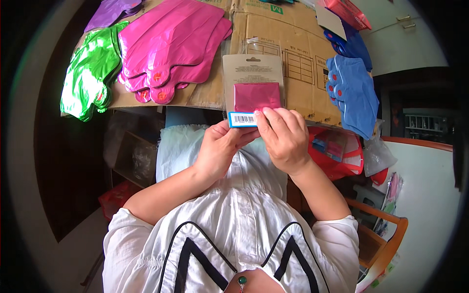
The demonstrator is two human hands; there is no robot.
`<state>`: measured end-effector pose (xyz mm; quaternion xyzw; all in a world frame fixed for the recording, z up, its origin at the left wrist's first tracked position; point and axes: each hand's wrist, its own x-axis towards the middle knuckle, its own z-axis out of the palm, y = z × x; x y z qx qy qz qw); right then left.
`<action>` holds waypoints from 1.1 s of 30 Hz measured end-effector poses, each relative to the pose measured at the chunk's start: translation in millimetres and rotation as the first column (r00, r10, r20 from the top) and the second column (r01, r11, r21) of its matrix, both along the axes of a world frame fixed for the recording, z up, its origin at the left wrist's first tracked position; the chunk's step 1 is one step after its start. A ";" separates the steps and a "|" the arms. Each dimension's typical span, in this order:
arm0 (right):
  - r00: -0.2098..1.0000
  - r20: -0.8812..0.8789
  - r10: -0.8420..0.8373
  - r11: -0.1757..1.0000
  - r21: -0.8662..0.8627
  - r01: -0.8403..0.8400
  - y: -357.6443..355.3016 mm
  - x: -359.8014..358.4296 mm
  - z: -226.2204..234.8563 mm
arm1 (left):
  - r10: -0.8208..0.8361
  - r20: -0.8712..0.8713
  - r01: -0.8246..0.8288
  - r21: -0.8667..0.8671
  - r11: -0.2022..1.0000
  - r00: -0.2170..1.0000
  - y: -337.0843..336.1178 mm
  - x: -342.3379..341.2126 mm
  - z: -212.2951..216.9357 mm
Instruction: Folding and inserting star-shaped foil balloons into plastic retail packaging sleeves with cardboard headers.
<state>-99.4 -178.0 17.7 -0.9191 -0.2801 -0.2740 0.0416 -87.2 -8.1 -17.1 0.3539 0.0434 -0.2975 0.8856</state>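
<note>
Both hands, left (pixel 220 146) and right (pixel 283 139), pinching packet (pixel 253 93); flattened cardboard (pixel 293 53) bearing foil balloons (pixel 166 44).

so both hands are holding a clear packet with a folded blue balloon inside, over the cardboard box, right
Not quite: the folded balloon inside the packet is pink, not blue. The head view shows the left hand and right hand both gripping the clear packet's lower edge by its barcode label, in front of the cardboard box. The blue balloons lie loose on the box to the right.
</note>
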 end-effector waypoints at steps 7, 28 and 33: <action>0.999 -0.023 -0.040 0.999 -0.038 0.039 -1.0 -1.0 -0.8 | -0.066 -0.015 0.062 -0.188 0.980 0.998 6.6 4.5 -4.9; 0.665 -0.631 0.400 -0.354 0.563 0.747 -12.9 -52.7 -31.5 | -0.182 0.068 0.165 0.201 0.965 0.981 -2.3 -5.1 -1.4; 0.683 -0.679 0.269 -0.251 0.635 0.731 -8.2 -48.4 -34.1 | -0.172 0.062 0.151 0.253 0.956 0.983 -3.7 -2.1 -0.2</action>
